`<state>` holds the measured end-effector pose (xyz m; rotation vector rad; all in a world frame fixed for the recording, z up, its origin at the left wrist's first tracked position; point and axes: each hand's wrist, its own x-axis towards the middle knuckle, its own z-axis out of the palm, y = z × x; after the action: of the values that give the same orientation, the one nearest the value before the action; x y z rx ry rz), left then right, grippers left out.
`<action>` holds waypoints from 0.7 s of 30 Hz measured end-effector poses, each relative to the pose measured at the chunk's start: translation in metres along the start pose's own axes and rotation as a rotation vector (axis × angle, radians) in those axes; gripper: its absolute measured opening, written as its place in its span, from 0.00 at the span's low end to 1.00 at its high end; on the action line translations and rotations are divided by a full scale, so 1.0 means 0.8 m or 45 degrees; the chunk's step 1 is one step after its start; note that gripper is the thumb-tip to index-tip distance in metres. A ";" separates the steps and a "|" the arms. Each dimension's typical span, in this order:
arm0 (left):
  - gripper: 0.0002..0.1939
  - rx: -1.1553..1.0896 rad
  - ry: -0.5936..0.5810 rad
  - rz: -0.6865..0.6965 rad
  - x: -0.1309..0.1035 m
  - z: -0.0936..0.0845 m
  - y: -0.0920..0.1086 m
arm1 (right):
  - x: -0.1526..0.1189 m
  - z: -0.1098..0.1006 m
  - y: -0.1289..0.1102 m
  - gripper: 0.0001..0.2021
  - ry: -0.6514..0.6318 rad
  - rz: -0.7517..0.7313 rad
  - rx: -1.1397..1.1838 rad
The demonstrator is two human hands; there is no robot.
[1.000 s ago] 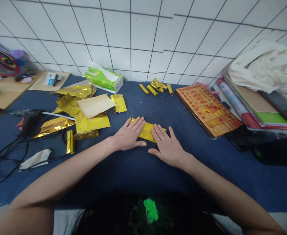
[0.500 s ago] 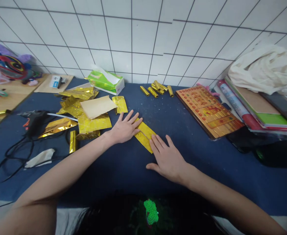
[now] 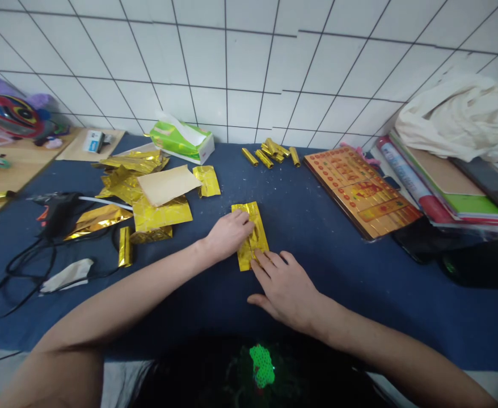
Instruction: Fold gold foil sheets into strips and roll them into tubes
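A creased strip of gold foil paper (image 3: 257,228) lies on the dark blue table cover in front of me. My left hand (image 3: 231,233) rests over its left side with the fingers curled in and closed on it; the fingertips are partly hidden. At the near right corner, my right hand (image 3: 290,290) touches the foil with its fingertips, the fingers stretched out and the thumb apart. Left of my hands lie crumpled gold foil sheets (image 3: 164,214) with a beige piece of card (image 3: 169,185) on top.
Small gold foil rolls (image 3: 270,150) lie near the tiled wall. A black glue gun (image 3: 59,215) with its cord and another gold roll (image 3: 125,247) are at left. A tissue pack (image 3: 181,140) stands behind the foil. An orange-gold box (image 3: 362,192) and stacked books (image 3: 465,195) occupy the right.
The foil strip has turned from slanting to nearly upright in view. My left hand's spread fingers have curled in on it; my right hand has shifted slightly left and nearer.
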<state>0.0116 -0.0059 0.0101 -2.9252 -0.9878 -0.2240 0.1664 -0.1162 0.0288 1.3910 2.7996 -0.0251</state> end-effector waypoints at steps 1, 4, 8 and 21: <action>0.10 -0.029 0.000 0.012 -0.005 0.002 0.003 | 0.001 -0.001 0.001 0.28 0.001 0.001 0.009; 0.13 -0.073 -0.007 0.030 -0.020 0.003 0.011 | 0.003 0.000 0.002 0.28 0.014 0.007 0.025; 0.15 -0.058 0.008 0.068 -0.039 0.002 0.015 | 0.003 0.000 0.006 0.28 0.034 0.005 0.032; 0.10 -0.315 -0.056 0.057 -0.044 -0.010 0.007 | 0.008 0.011 0.072 0.17 0.074 -0.213 0.259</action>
<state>-0.0131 -0.0323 0.0126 -3.1841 -0.9631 -0.3019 0.2085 -0.0766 0.0191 1.2033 3.0276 -0.2832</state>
